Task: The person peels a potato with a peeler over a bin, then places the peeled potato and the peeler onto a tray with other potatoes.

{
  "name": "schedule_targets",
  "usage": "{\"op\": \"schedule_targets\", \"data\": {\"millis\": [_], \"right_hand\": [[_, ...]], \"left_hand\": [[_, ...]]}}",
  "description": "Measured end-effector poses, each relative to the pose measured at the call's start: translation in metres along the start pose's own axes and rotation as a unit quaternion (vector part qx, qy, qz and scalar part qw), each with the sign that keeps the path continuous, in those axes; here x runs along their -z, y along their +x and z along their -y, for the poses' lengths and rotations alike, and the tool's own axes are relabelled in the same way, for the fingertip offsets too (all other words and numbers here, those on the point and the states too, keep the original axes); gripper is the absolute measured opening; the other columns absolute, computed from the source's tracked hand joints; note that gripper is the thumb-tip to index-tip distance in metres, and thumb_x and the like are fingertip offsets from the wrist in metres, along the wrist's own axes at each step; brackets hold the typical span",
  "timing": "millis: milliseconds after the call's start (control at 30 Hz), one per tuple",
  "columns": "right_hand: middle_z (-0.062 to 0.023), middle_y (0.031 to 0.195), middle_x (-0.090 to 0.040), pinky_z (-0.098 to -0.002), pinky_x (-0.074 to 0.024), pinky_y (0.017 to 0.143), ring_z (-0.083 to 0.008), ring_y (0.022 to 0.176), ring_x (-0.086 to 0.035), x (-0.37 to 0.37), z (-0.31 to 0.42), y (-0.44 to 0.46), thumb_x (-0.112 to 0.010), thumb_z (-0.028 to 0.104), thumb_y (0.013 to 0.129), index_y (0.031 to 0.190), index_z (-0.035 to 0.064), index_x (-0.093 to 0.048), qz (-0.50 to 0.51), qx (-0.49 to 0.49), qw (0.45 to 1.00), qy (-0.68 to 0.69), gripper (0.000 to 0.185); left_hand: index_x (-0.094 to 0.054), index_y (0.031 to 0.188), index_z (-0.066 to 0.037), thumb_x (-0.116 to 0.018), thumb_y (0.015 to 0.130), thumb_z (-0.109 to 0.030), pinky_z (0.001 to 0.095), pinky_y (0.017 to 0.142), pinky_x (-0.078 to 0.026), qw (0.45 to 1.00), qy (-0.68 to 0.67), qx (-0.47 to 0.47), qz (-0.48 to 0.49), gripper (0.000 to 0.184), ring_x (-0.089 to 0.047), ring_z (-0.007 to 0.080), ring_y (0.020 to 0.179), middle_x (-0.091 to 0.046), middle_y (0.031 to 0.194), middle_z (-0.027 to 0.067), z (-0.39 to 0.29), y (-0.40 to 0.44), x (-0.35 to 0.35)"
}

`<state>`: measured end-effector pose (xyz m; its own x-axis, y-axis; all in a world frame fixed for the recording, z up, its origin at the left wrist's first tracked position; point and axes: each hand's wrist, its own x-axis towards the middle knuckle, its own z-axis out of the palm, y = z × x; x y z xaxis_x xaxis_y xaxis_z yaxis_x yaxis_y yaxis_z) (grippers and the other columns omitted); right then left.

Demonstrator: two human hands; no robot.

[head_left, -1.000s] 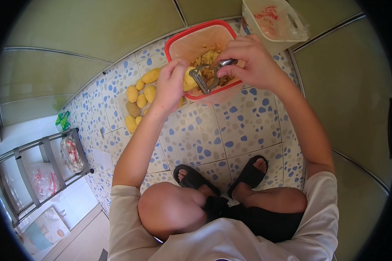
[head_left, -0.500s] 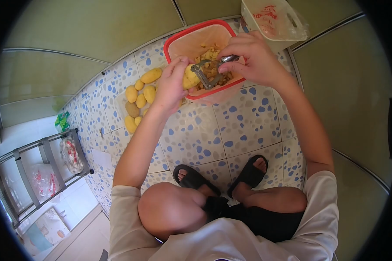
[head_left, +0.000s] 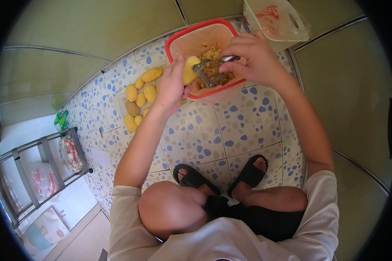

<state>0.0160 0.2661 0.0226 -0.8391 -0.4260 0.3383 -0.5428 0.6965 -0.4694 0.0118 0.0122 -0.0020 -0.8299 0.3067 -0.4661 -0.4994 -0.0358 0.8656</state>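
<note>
My left hand [head_left: 171, 85] is closed round a potato [head_left: 190, 71] above the near left side of a red-rimmed bin [head_left: 180, 38]. In my right hand [head_left: 251, 56] is a metal peeler [head_left: 207, 78], gripped by its handle. Its head lies close beside the potato; whether the blade touches the skin I cannot tell. Below both hands, peelings [head_left: 211, 54] lie in the lined bin. Several yellow potatoes [head_left: 150, 93] are grouped on the floor left of my left forearm, one of them browner [head_left: 132, 108].
A white bin [head_left: 278, 44] with a plastic bag stands at the back right. Cabinet doors [head_left: 96, 26] rise behind and to the right. At left is a grey rack [head_left: 41, 169] holding bagged goods. My sandalled feet are on the speckled tile floor [head_left: 244, 119].
The potato in my left hand has turned, showing a paler, smoother side. The peeler's head has shifted slightly and its angle differs. My right hand stays almost in place.
</note>
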Motion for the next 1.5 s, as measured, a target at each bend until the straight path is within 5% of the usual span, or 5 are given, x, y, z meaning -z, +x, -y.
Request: {"op": "schedule_targets", "data": {"millis": [267, 467, 667, 867, 1500], "right_hand": [[0.001, 0.087, -0.071, -0.0393, -0.0386, 0.091, -0.02, 0.092, -0.065, 0.0, -0.051, -0.002, -0.082, 0.044, 0.085, 0.098, 0.0149, -0.079, -0.043, -0.082, 0.99, -0.109, 0.032], [0.0017, 0.084, -0.071, -0.0405, -0.0379, 0.089, -0.0198, 0.083, -0.063, -0.01, -0.034, -0.005, -0.08, 0.045, 0.087, 0.098, 0.0157, -0.079, -0.076, -0.049, 0.991, -0.1, 0.031], [0.0011, 0.082, -0.07, -0.0378, -0.0371, 0.085, -0.0197, 0.081, -0.062, -0.019, -0.037, -0.008, -0.083, 0.042, 0.084, 0.095, 0.0138, -0.078, -0.097, -0.095, 0.991, -0.011, 0.031], [0.001, 0.085, -0.072, -0.0375, -0.038, 0.085, -0.0196, 0.082, -0.063, -0.022, -0.033, -0.006, -0.084, 0.04, 0.084, 0.095, 0.0135, -0.079, -0.091, -0.085, 0.992, -0.037, 0.029], [-0.0022, 0.088, -0.075, -0.0367, -0.0403, 0.09, -0.0186, 0.08, -0.065, -0.017, -0.02, -0.008, -0.086, 0.036, 0.082, 0.095, 0.0114, -0.078, -0.079, -0.093, 0.991, 0.058, 0.029]], "left_hand": [[-0.063, 0.133, -0.008, -0.035, 0.115, -0.04, 0.0207, 0.05, -0.034, 0.99, 0.083, -0.081, -0.079, 0.046, -0.047, 0.0073, 0.061, -0.064, 0.092, 0.0043, 0.008, 0.004, -0.002], [-0.049, 0.153, -0.011, -0.031, 0.115, -0.038, 0.0231, 0.061, -0.044, 0.982, -0.173, 0.02, 0.079, 0.049, -0.062, 0.0137, 0.075, -0.069, 0.11, 0.0124, 0.009, 0.007, 0.014], [-0.035, 0.161, -0.009, -0.04, 0.113, -0.025, 0.0414, 0.103, -0.059, 0.913, -0.355, 0.017, 0.199, 0.051, -0.06, 0.0392, 0.133, -0.057, 0.145, 0.02, 0.017, 0.007, 0.024], [-0.029, 0.162, -0.006, -0.059, 0.103, 0.0, 0.0469, 0.109, -0.057, 0.935, -0.288, -0.086, 0.189, 0.066, -0.059, 0.039, 0.134, -0.05, 0.15, 0.0187, 0.009, -0.01, 0.014], [-0.058, 0.137, -0.002, -0.071, 0.1, -0.006, 0.0335, 0.102, -0.058, 0.973, -0.226, -0.044, 0.011, 0.039, -0.069, 0.02, 0.114, -0.067, 0.126, 0.0111, 0.012, 0.019, 0.007]]}}
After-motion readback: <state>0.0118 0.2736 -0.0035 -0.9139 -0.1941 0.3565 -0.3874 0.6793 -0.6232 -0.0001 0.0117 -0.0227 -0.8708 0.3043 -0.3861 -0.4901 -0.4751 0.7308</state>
